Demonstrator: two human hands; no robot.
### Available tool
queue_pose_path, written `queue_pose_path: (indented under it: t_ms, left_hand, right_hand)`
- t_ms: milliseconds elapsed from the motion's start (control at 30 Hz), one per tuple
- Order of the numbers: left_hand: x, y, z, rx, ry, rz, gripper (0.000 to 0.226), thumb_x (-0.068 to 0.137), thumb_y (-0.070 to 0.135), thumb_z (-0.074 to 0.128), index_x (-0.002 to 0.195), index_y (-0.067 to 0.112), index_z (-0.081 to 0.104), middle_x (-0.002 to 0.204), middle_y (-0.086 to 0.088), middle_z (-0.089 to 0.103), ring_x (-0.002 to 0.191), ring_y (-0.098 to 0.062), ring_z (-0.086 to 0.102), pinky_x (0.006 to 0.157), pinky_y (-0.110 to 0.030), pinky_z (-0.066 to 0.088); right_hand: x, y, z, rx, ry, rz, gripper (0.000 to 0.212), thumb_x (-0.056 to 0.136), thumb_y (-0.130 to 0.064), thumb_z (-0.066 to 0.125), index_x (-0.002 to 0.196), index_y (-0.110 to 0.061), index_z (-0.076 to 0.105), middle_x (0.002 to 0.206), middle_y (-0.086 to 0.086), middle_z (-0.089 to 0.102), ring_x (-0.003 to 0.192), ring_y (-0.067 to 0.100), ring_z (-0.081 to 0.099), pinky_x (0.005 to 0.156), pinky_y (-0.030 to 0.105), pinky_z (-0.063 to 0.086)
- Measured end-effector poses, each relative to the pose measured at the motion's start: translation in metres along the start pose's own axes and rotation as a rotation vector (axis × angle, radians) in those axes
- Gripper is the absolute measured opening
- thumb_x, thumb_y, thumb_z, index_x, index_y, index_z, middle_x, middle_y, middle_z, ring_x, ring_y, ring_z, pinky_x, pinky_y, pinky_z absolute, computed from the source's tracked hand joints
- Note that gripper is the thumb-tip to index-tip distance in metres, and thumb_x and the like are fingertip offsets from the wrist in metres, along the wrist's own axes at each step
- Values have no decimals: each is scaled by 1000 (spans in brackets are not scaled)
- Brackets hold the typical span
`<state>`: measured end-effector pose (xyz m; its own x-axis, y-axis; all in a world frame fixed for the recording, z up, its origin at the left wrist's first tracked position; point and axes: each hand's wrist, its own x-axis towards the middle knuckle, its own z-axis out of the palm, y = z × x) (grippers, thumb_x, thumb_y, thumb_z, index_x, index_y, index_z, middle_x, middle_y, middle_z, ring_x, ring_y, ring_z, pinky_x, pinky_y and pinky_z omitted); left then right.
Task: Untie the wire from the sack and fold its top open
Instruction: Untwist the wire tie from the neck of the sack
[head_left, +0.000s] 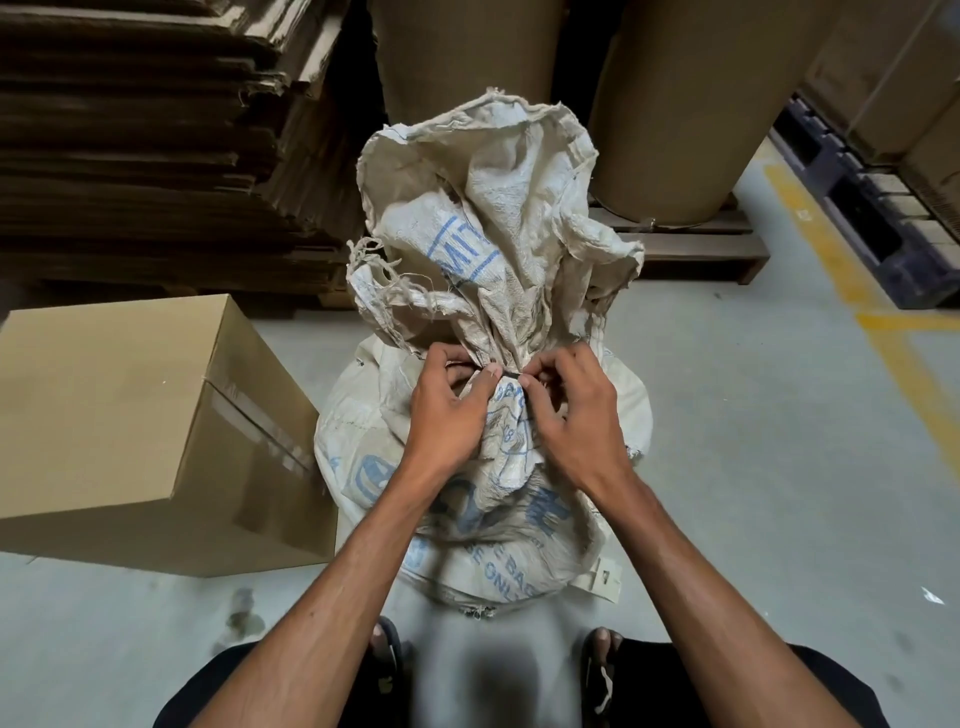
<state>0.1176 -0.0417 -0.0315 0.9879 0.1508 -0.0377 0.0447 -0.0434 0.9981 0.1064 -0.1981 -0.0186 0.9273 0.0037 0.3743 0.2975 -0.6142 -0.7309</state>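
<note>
Sack (483, 499) stands on the floor (753, 467) right in front of my feet, centre of view, neck cinched w/ a thin dark wire (510, 372) about halfway up; loose top (483, 208) flares up and away on the far side, frayed edges all round. My left hand (447, 410) is curled on the neck from the left, thumb pressed on the bunched cloth just at the wire, fingers wrapped behind. My right hand (571, 410) comes in from the right, thumb + forefinger pinched tight at the wire's end, other fingers half curled; whether the wire is actually between the tips I can't tell, too small.

Room: left side tight, 1 closed cardboard box (135, 431) sits just beside the sack, its near-right corner almost touching. Far left, 1 tall stack of flat cardboard sheets (156, 145), edge close behind the sack top. Far centre + far right, 2 big brown paper rolls (691, 104) on 1 wooden pallet (696, 249), near the flared top. Right side is open floor w/ yellow painted lines (831, 270), and 1 dark pallet (857, 208) well apart at far right. Near side: my 2 sandalled feet, small gap to the sack base
</note>
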Motion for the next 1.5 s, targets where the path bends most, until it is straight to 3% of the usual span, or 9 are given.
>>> queue_pose_path:
  t_ms: [67,167,367,600,900,1067,1200,1300,1500]
  left_hand:
    - [3,-2,-1,14,-16,-34,24,93,39,73,109,31,57,102,-3,74,89,-12,72,74,-31,56]
    - [4,-5,-1,25,-27,-45,20,95,35,73,104,33,55,94,1,70,74,-2,63,61,-17,46]
    - [7,-10,-3,6,-58,-109,20,96,22,72,103,28,55,70,14,58,55,6,56,50,-11,42]
    - [9,-13,-3,56,-34,-139,26,87,33,72,107,29,56,98,-1,74,81,-7,71,66,-24,50]
    - [19,-13,0,67,-40,-156,21,95,17,70,105,28,55,80,10,65,57,8,61,48,-9,42]
    - [31,-7,-6,131,-118,-197,26,90,13,68,104,32,56,93,4,70,55,2,56,50,-19,41]
    - [37,-6,-5,150,-102,-212,25,86,14,74,103,28,62,101,-2,77,70,-11,65,58,-26,48]
    - [39,-5,-2,152,-29,-237,28,82,15,80,105,21,64,97,-7,76,82,-20,71,68,-32,53]
    - [33,0,-4,147,30,-195,31,79,12,81,98,24,60,82,-5,73,68,-16,66,58,-29,48]
  right_hand:
    - [3,3,-5,18,-54,2,4,96,-20,70,98,-17,68,95,-3,56,86,6,58,78,15,45]
    - [5,6,-10,28,-99,3,5,94,-17,72,98,-16,72,95,-2,59,83,10,61,77,24,53]
    - [2,4,-9,28,-166,34,9,94,-7,68,101,-12,69,98,-3,56,78,8,58,72,11,47]
    - [4,3,-2,-18,-189,33,5,97,-11,64,101,-12,63,99,-4,51,82,5,53,74,16,43]
    - [12,12,4,-11,-211,60,4,98,-12,62,101,-15,62,99,-5,50,82,3,52,74,15,43]
    - [19,19,9,-16,-214,92,5,98,-13,60,100,-18,59,98,-8,48,82,1,50,72,13,40]
    - [24,24,11,-34,-228,95,4,98,-13,59,99,-16,58,96,-8,46,82,0,49,71,11,38]
    - [28,23,11,-71,-241,66,2,99,-13,57,101,-11,58,98,-1,48,82,10,50,74,23,43]
    - [26,11,12,-271,-240,-28,17,105,-19,51,112,-4,56,106,10,50,81,28,55,73,48,50]
